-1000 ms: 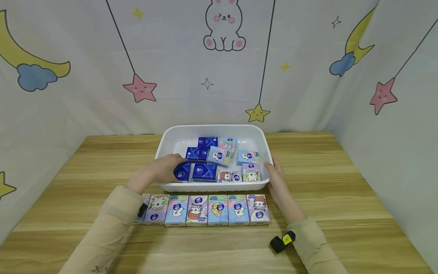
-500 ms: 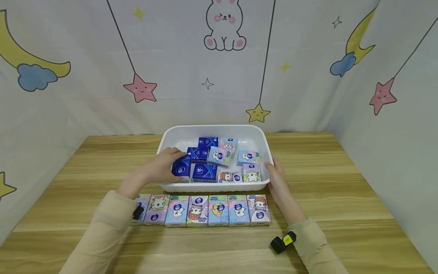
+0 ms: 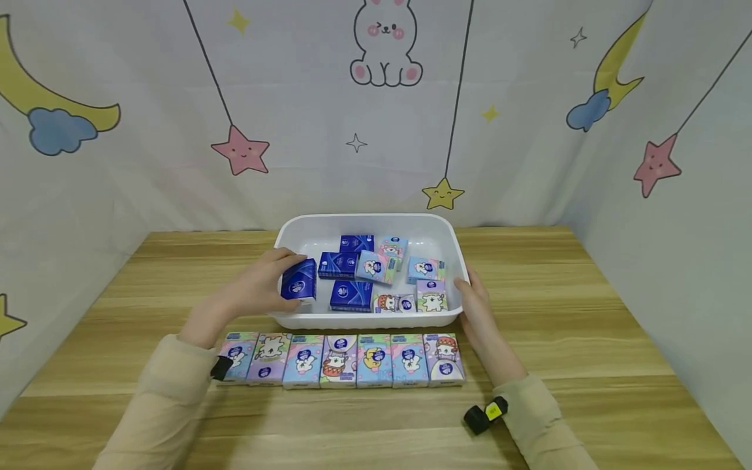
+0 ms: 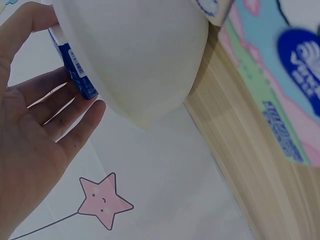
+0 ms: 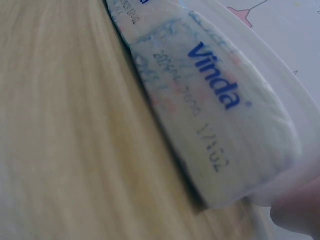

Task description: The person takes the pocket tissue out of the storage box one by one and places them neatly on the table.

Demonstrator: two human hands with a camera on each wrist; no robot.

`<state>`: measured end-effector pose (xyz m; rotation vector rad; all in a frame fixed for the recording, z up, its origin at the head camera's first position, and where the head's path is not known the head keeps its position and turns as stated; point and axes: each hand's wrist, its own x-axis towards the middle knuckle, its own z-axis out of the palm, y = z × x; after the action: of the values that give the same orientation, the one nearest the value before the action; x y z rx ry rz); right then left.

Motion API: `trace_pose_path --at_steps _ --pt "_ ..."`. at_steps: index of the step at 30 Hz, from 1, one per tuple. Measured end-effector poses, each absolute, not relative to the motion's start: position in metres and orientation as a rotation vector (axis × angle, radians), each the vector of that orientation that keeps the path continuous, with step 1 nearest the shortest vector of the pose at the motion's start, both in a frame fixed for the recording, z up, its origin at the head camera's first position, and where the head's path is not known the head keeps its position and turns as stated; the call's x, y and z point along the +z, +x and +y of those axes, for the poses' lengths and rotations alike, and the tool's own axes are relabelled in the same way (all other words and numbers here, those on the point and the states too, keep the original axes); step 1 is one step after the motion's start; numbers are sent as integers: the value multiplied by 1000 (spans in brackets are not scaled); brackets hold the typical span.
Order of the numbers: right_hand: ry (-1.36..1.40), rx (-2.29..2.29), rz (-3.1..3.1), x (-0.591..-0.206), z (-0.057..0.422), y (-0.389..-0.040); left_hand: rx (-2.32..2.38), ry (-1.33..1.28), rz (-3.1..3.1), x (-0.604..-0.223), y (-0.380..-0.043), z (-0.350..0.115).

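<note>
My left hand (image 3: 254,286) pinches a dark blue tissue pack (image 3: 299,281) between thumb and fingers, over the left end of a white plastic bin (image 3: 364,320). In the left wrist view the blue pack (image 4: 76,67) shows beyond the bin's wall (image 4: 135,55), fingers along its side. My right hand (image 3: 477,305) grips the bin's right rim, thumb over the edge. Inside the bin lie several more packs: blue ones such as one tissue pack (image 3: 351,296), and cartoon-printed ones such as a pastel tissue pack (image 3: 376,267).
A row of several cartoon tissue packs (image 3: 339,362) lies side by side on the wooden table (image 3: 352,427) in front of the bin. Close behind the bin hangs a white printed curtain (image 3: 305,176). Each wrist wears a black strap, the right one with a yellow label (image 3: 493,410).
My left hand has lifted the blue pack from the bin's front left corner and moved it left and slightly up, uncovering the leftmost cartoon pack in the row. My right hand stays on the rim.
</note>
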<state>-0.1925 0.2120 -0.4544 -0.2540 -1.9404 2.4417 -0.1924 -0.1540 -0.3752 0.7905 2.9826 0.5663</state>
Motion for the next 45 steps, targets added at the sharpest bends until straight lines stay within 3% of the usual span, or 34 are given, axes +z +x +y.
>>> trace_pose_path --at_steps 45 --pt "-235 2436 -1953 -457 213 -194 585 680 3059 -379 -149 -206"
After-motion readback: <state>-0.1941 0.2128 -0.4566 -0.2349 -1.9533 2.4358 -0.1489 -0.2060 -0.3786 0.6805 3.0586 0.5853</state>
